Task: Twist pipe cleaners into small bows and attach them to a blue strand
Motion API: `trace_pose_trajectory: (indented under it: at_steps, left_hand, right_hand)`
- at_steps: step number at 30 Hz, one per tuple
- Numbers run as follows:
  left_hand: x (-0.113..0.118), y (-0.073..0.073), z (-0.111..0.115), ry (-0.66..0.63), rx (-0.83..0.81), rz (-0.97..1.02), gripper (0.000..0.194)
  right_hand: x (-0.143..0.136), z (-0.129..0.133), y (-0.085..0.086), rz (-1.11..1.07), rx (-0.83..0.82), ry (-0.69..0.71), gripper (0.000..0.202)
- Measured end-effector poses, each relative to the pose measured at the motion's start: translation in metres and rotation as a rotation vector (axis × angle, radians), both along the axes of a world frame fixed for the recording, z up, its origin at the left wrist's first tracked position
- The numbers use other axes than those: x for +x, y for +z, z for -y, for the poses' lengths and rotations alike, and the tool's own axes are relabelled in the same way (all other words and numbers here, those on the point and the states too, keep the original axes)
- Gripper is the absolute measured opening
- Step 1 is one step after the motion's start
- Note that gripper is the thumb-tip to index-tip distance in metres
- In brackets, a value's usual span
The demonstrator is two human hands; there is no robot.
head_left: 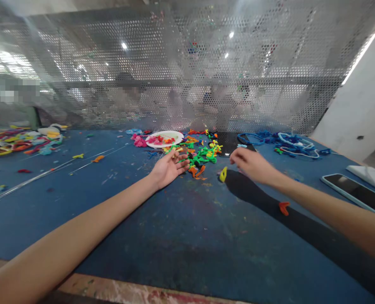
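Right of and nearer than the white plate (pixel 166 134), the yellow loop (pixel 223 174), long axis roughly fore-and-aft, lies nearer the curled right hand (pixel 250 164), contents unclear, than the wide-gripped left hand (pixel 167 170).

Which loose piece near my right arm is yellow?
The small loop just left of your right hand; the other piece, closer to you, is orange-red.

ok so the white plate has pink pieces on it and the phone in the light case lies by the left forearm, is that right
Not quite: the head view shows the phone in the light case beside the right forearm. The white plate does have pink pieces on it.
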State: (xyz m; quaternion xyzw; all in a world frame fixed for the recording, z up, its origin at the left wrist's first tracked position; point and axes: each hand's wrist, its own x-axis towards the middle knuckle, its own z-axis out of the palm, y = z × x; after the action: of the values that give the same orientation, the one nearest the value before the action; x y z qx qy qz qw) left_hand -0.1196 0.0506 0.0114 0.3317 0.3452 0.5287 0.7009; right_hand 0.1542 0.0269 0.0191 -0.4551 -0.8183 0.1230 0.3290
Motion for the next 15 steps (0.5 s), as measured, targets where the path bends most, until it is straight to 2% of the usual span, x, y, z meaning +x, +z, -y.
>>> trace_pose_trajectory:
  at_steps: [2,4,7,10,15]
  left_hand:
    - [0.0,0.0,0.0,0.019,-0.007,0.027,0.033]
    - [-0.001,0.002,-0.002,0.065,-0.005,0.069,0.034]
    - [-0.007,0.011,-0.008,0.182,0.035,0.149,0.04]
    - [-0.021,0.022,-0.015,0.256,0.083,0.202,0.043]
    - [-0.041,0.029,-0.023,0.249,0.091,0.152,0.04]
  right_hand:
    - [0.013,-0.003,0.022,-0.216,-0.103,-0.03,0.021]
    - [0.032,-0.001,0.043,-0.56,-0.307,-0.055,0.021]
    - [0.064,0.005,0.061,-0.791,-0.467,-0.126,0.026]
    - [0.096,0.009,0.058,-0.793,-0.501,-0.241,0.028]
    - [0.143,0.012,0.037,-0.747,-0.504,-0.506,0.029]
